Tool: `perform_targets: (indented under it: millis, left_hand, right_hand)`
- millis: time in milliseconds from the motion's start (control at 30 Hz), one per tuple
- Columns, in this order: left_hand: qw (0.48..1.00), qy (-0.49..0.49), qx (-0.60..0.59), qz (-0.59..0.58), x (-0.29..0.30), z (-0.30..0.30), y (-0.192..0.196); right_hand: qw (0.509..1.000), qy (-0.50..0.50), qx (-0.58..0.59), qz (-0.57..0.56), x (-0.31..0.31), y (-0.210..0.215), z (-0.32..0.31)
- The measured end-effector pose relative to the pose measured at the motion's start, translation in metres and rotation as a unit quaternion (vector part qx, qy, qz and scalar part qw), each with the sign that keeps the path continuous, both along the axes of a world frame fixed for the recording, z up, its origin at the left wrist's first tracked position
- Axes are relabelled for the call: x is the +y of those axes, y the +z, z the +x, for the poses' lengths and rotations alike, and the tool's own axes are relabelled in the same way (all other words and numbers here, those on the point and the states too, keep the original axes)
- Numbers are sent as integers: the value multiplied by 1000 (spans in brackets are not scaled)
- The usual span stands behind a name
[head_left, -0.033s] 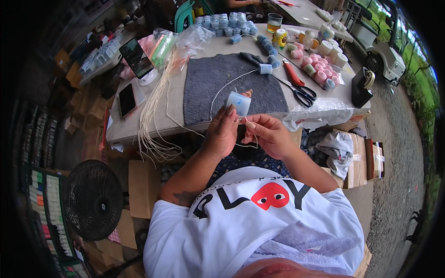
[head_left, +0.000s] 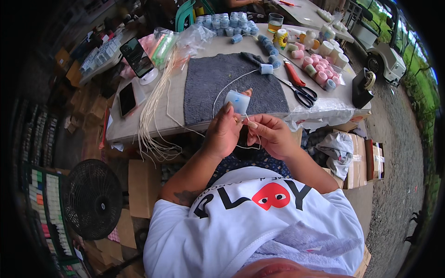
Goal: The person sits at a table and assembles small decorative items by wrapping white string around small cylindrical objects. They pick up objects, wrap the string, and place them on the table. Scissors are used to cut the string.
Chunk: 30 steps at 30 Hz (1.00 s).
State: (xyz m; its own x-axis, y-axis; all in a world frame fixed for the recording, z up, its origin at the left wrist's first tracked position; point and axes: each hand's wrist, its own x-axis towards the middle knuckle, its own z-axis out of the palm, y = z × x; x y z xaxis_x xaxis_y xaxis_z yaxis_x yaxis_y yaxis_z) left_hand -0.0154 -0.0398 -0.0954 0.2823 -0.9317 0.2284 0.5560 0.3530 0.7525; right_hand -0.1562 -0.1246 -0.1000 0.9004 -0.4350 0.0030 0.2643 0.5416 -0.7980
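Just past the table's near edge, my left hand (head_left: pixel 221 132) grips a pale blue cylinder (head_left: pixel 237 101), thumb on its near side and a fingertip showing beyond it. Close beside it, the fingers of my right hand (head_left: pixel 271 134) are pinched together on a thin white cord (head_left: pixel 246 118) that comes from the cylinder's lower end. A length of cord curves over the grey cloth (head_left: pixel 200 79) to a smaller blue-and-white cylinder (head_left: pixel 266 69). Part of the cord is hidden behind my fingers.
Scissors (head_left: pixel 305 95) and an orange-handled cutter (head_left: pixel 293 74) lie right of the cloth. Beyond are pink rolls (head_left: pixel 321 69), a drinking glass (head_left: pixel 275 22) and wrapped blue cylinders (head_left: pixel 227 23). Loose cord strands (head_left: pixel 155 116) hang over the front edge, near two phones. A fan (head_left: pixel 92 199) stands at lower left.
The blue cylinder has turned slightly in my left hand and shifted a little left. My right fingers have moved slightly right, and more cord shows between them and the cylinder.
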Motion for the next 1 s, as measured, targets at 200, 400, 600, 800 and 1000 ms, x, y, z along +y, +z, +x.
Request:
perform_targets:
  millis: [200,400,600,800,1000]
  left_hand:
    - [988,11,130,80,-4,15,4]
    - [985,-13,159,62,-6,19,-1]
    - [985,-13,156,70,-7,17,0]
    - [986,-6,155,61,-7,19,-6]
    - [989,18,132,66,-10,19,-10]
  right_hand:
    - [935,-199,57,-289,-1,29,-20]
    - [803,-245,65,-540,-2,39,-13]
    - [808,-236,60,-536,-1,35,-11]
    - [803,-233,65,-545,-3,30,-10]
    - [809,-222,66,-540,-1,33,-10]
